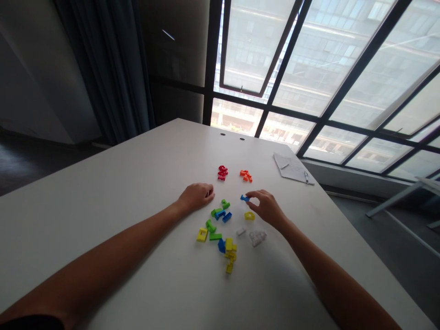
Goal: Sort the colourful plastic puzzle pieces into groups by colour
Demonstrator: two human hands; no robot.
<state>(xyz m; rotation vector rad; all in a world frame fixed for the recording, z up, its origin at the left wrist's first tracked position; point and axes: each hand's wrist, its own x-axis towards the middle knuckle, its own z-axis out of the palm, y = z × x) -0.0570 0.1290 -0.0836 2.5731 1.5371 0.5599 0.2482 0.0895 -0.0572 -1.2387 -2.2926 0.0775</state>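
Note:
My right hand pinches a small blue plastic block between thumb and fingertips, just above the white table. My left hand rests on the table with its fingers curled in; nothing shows in it. Between and below the hands lie green blocks, blue blocks and yellow blocks, loosely mixed. One yellow block sits apart, under my right hand. Farther off are a cluster of red blocks and a cluster of orange blocks.
A whitish block and a clump of clear or whitish pieces lie near my right forearm. At the right table edge is a sheet of paper with a pen on it. Large windows stand behind the table.

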